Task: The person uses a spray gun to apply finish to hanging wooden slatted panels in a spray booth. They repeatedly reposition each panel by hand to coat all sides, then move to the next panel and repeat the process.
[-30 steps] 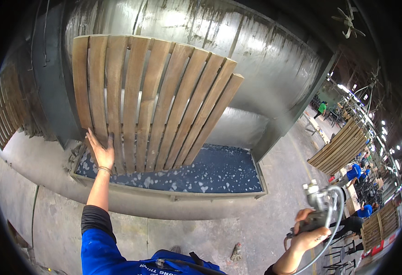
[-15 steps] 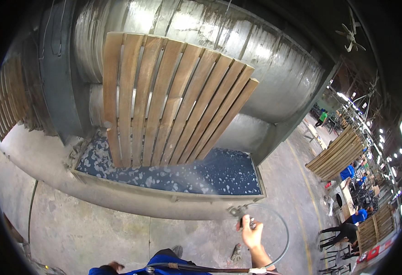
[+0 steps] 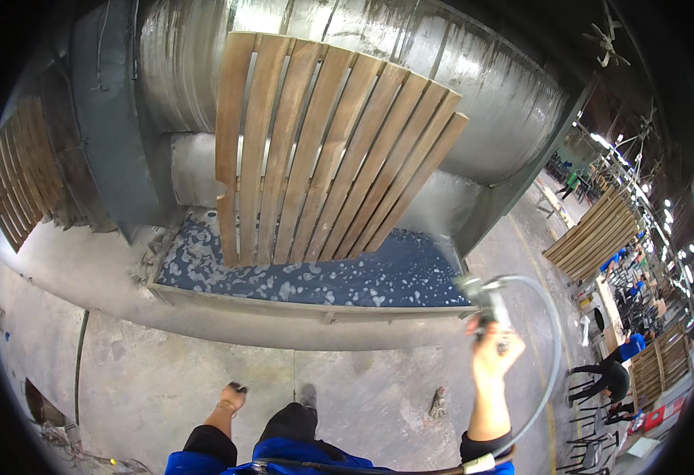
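My right hand [image 3: 496, 354] is wrapped round the grip of a spray gun [image 3: 487, 305], blurred by motion, with a pale hose [image 3: 554, 348] looping from it back toward my arm. Faint mist shows beyond the nozzle. A brown slatted wooden panel [image 3: 315, 158] hangs upright ahead, apart from the gun and left of it. Low at my left side, my left hand [image 3: 230, 397] is closed, with something small and dark at its fingers that I cannot make out.
Below the panel lies a trough of dark water with pale foam [image 3: 315, 311]. A metal booth wall [image 3: 473, 103] curves behind. Other slatted panels hang at left [image 3: 22, 178] and right [image 3: 592, 237]. A person bends [image 3: 612, 372] among chair frames at far right.
My right hand has swung up and to the right with the spray gun. My left hand has come further into view. The whole scene has shifted slightly as my head moved.
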The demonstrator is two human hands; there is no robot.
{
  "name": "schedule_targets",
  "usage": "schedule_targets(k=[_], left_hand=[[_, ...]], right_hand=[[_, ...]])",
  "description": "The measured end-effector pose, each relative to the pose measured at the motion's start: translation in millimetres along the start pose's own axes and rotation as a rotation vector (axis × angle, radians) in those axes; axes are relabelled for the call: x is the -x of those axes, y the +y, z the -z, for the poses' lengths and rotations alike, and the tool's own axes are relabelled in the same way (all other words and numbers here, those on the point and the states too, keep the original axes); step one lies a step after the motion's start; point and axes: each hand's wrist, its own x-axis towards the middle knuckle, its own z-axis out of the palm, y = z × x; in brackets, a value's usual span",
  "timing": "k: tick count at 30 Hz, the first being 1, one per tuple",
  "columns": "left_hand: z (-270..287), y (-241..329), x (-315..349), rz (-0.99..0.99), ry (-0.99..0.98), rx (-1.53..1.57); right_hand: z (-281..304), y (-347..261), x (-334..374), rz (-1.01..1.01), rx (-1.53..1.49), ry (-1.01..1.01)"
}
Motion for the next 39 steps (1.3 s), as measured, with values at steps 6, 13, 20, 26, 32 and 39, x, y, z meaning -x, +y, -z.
schedule_targets(k=[6, 13, 20, 26, 32, 39], left_hand=[[36.8, 53.0, 19.9, -0.265, -0.063, 0.121], [67.5, -143.1, 33.1, 0.427, -0.529, -0.429], [125.9, -236.7, 20.7, 0.626, -0.627, -0.348], [135.7, -176.1, -97.6, -0.219, -0.395, -0.549], [137.7, -141.7, -145.7, -0.183, -0.199, 0.103], [171.0, -202.9, -165.1, 0.300, -0.542, -0.264]], right_hand=[[-70.0, 38.3, 85.8, -0.491, 0.010, -0.387], [-47.0, -67.3, 19.2, 0.007, 0.033, -0.008], [-76.0, -136.4, 14.4, 0.265, 0.006, 0.092], [-180.9, -91.0, 80.9, -0.114, 0.227, -0.482], [-223.1, -126.1, 76.2, -0.097, 0.039, -0.525], [-285.8, -172.4, 56.9, 0.288, 0.025, -0.470]])
